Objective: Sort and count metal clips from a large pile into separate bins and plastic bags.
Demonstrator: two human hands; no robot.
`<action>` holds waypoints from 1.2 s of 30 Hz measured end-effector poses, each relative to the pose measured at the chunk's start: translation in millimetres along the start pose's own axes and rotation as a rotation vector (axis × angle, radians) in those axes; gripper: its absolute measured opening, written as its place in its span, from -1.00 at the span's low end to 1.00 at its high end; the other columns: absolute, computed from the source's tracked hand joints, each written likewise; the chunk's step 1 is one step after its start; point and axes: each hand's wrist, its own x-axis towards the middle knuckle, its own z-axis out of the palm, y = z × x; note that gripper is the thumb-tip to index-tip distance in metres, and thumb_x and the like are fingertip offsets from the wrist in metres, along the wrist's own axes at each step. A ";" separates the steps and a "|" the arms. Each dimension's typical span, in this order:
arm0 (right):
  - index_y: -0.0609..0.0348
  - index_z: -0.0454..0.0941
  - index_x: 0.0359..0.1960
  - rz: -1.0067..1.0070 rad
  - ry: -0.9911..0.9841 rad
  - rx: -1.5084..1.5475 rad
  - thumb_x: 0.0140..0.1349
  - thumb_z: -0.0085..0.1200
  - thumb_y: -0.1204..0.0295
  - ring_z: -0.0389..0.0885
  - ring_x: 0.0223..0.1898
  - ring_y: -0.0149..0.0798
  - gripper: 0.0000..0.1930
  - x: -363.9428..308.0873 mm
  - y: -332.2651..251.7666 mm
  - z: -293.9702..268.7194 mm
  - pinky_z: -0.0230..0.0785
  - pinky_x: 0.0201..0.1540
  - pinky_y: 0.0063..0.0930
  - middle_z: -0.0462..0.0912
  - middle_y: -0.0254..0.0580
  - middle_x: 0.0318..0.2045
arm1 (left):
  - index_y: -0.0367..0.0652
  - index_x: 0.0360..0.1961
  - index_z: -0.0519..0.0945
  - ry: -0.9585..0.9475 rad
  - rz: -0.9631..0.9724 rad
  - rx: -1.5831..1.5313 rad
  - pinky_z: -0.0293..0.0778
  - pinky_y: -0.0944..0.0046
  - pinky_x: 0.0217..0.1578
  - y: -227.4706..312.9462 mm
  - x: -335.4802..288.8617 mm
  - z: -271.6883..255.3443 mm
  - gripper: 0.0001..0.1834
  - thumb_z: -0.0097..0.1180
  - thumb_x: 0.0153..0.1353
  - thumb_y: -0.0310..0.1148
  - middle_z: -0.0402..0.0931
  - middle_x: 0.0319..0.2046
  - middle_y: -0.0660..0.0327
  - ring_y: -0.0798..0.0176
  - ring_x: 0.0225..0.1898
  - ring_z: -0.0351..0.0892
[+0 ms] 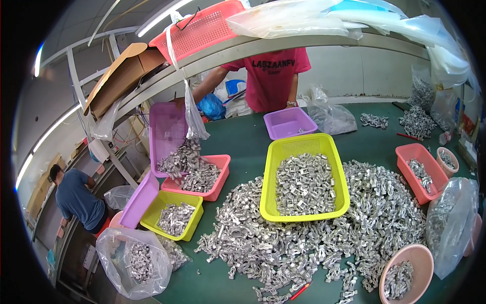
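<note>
Neither my left hand nor my right hand is in view. In front of me a big heap of small silver metal parts [374, 218] covers the green table [238, 134]. On the heap sits a yellow-green basket [305, 219] holding similar parts. Across the table a person in a pink shirt [276, 76] has an arm stretched to a purple basket [164, 121]. That basket is tilted steeply, with parts at its lower end, over a red basket [223, 177] of parts.
At the left are a smaller yellow-green basket [191, 223] and a plastic bag [109, 258] with parts. A pink bowl [425, 261], a red basket [439, 175] and another bag [453, 223] stand right. A red pen [300, 292] lies near. Overhead runs a shelf beam [304, 43].
</note>
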 end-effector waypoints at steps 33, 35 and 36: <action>0.27 0.44 -0.49 0.001 0.006 -0.001 -0.10 -0.07 0.56 0.36 -0.64 -0.08 -0.90 2.7 2.2 0.6 0.21 -0.59 -0.37 0.44 -0.04 -0.63 | -0.16 -0.73 0.29 0.028 0.029 -0.011 0.16 0.13 -0.60 2.1 3.8 2.9 -0.85 0.00 -0.19 -0.52 0.26 -0.69 0.11 0.03 -0.63 0.24; 0.27 0.44 -0.48 -0.012 -0.005 0.012 -0.11 -0.07 0.57 0.38 -0.63 -0.09 -0.89 1.9 2.0 0.4 0.24 -0.57 -0.38 0.46 -0.05 -0.61 | -0.17 -0.74 0.28 0.039 0.041 0.002 0.15 0.13 -0.61 0.0 3.2 1.9 -0.85 0.00 -0.20 -0.53 0.25 -0.70 0.11 0.02 -0.64 0.23; 0.27 0.44 -0.48 -0.003 0.008 0.000 -0.11 -0.07 0.57 0.38 -0.63 -0.09 -0.89 0.7 2.9 0.6 0.24 -0.57 -0.38 0.46 -0.05 -0.61 | -0.17 -0.74 0.28 0.035 0.054 -0.012 0.15 0.13 -0.61 -0.3 2.4 2.1 -0.85 0.00 -0.20 -0.53 0.25 -0.70 0.11 0.02 -0.64 0.23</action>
